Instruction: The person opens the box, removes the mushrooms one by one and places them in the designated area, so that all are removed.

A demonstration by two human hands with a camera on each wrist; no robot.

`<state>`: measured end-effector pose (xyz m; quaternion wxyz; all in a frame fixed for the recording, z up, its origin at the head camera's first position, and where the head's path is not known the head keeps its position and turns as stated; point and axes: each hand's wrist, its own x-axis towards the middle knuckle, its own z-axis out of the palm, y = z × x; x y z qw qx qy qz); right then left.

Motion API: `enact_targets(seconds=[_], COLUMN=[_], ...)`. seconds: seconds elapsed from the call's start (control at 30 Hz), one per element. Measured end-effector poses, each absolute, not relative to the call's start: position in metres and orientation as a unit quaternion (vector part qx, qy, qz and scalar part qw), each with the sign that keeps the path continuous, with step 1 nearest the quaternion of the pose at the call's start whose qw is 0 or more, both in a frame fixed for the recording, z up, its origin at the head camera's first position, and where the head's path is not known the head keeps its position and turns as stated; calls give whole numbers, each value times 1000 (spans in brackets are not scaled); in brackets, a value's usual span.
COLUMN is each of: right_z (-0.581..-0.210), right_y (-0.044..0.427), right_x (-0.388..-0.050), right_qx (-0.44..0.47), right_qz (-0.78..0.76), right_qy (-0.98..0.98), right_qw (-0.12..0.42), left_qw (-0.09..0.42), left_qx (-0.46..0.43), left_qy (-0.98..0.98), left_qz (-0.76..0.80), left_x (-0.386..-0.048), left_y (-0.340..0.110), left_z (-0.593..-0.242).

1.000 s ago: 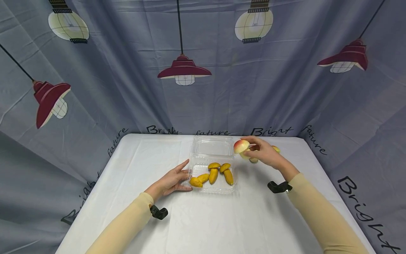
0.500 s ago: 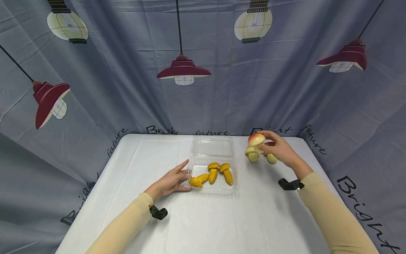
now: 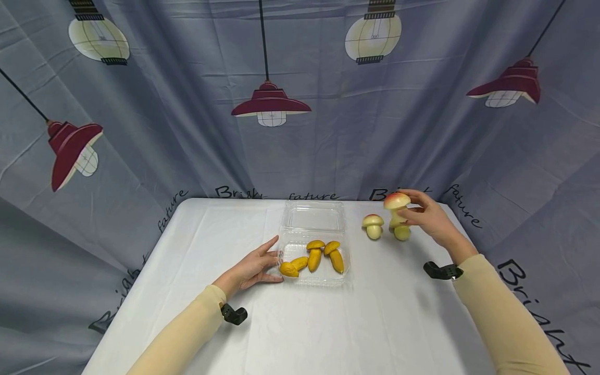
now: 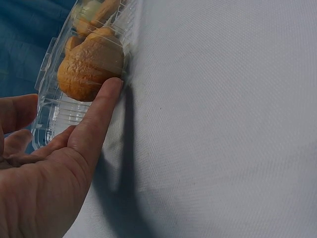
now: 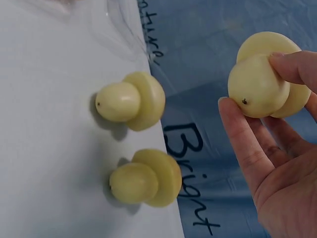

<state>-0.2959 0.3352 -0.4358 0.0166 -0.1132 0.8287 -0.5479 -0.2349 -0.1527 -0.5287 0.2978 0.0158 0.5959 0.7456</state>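
Observation:
My right hand [image 3: 433,221] pinches a red-capped pale mushroom [image 3: 397,201] above the table's back right; the right wrist view shows thumb and fingers around this mushroom [image 5: 258,85]. Two pale mushrooms lie below it: one to the left [image 3: 373,227], the other [image 3: 401,232] partly behind the held one. My left hand [image 3: 253,268] touches the left side of a clear hinged container [image 3: 323,281], fingers spread. Its lid [image 3: 314,216] is folded back. Inside are three yellow-brown mushrooms, one at the left [image 3: 289,269] and two upright ones [image 3: 315,256]. The left wrist view shows a fingertip against the container beside a mushroom [image 4: 89,67].
A white cloth [image 3: 300,333] covers the table. Behind it hangs a grey-blue curtain [image 3: 309,151] printed with lamps and writing. Black wrist-worn devices sit on the left [image 3: 234,314] and right [image 3: 442,271] wrists.
My right hand has carried the red-capped mushroom rightward, away from the container, uncovering the pale mushroom at the left. My left hand and the container have stayed in place.

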Motion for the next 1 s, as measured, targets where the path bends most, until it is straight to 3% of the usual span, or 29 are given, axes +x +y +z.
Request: enact_targets(seconds=[0.57,1.0], right_z=[-442,-471], right_y=[362,389], right_x=[-293,-299], right_qx=[-54,2], right_qz=[-547,-552], right_qy=[836,833], right_qw=[12,-12], left_qw=[300,299], left_qx=[22,11], left_qy=[589,590], left_qz=[750,750], left_x=[-234,-234], left_y=[-154,-153], left_z=[-529,-526])
